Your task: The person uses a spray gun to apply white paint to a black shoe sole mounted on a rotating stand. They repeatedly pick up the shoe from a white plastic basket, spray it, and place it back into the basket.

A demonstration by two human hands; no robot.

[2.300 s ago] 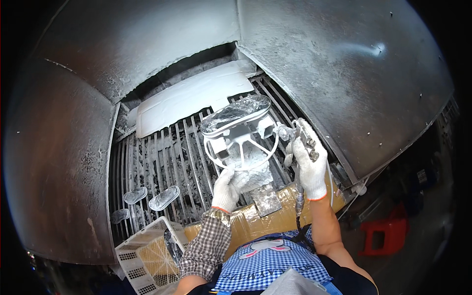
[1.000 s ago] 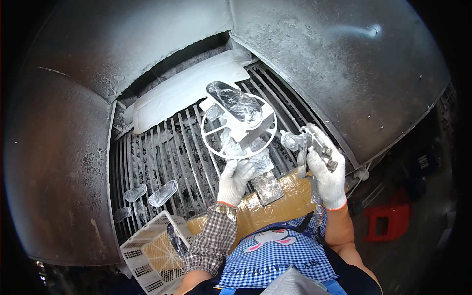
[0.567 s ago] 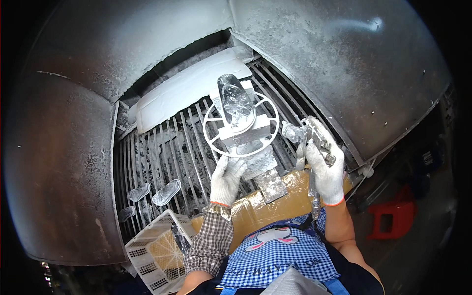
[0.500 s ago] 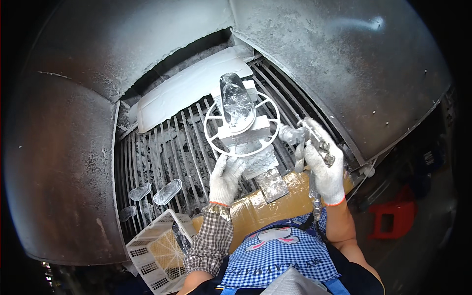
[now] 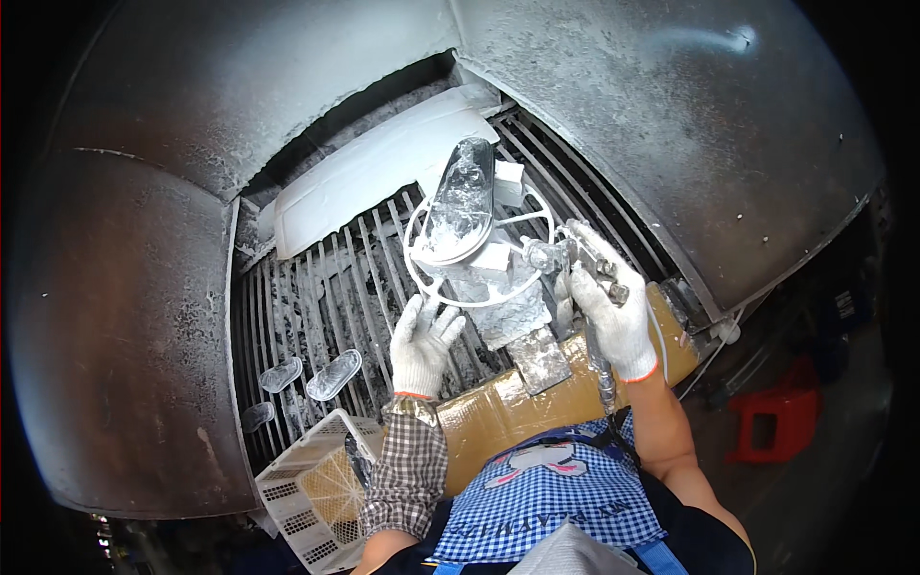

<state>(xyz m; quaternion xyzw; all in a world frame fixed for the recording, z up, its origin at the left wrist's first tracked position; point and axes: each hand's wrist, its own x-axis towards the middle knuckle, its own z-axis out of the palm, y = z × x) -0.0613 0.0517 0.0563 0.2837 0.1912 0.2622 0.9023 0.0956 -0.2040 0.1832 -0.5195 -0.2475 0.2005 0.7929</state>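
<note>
Low on the left, I see a white basket [image 5: 292,506]. I have the left hand [image 5: 419,347] with fingers apart, just by the near rim of a white spoked wheel [image 5: 470,304]; I can't tell if they touch. My right hand [image 5: 613,321] is wrapped around a spray gun [image 5: 548,255], whose nose points left and hides a bit of the rim. Three small ovals [image 5: 334,375] lie on the bars [image 5: 316,316] at left. Above the wheel is a shiny dark oval piece [image 5: 462,199], its long way going near to far, the far end leaning right. Behind is a white sheet [image 5: 364,182].
</note>
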